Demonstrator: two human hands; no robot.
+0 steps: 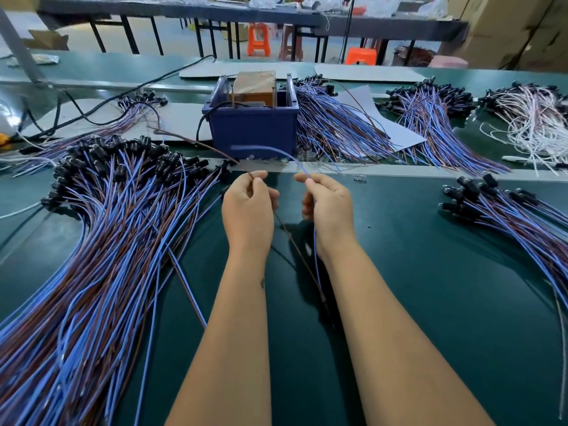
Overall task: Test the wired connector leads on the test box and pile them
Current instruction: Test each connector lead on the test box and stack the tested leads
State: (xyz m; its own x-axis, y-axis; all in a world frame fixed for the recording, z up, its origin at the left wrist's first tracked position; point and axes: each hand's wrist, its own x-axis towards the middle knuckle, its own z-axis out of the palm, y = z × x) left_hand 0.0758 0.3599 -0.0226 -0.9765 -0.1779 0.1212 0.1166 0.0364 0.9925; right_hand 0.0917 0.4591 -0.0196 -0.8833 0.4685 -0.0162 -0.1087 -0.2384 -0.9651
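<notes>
1. The left hand [249, 207] pinches the brown wire [295, 241] of one lead near its free end, fingers curled round it, at the centre of the frame.
2. The right hand [329, 207] pinches the blue wire [315, 250] of the same lead in the same way. Both wires run down between the forearms and meet lower in the frame, where the lead's connector is too dark to make out.
3. The test box [253, 130], a dark blue bin holding a brown block, stands on the table [430, 272] just above the hands. The wire tips are close to its front edge, apart from it.
4. A large pile of leads [101, 241] fills the left of the frame, a smaller pile [507, 210] lies at the right edge, and more bundles [338, 124] lie beside the box at upper right.
5. Handling, as a judgement: the lead is very light and limp, so it droops and swings. Holding each wire close to its bare tip gives the firmest control for touching the contacts.
6. The thin insulation looks smooth and could slip through a loose pinch, and loose strands may snag the neighbouring pile.
</notes>
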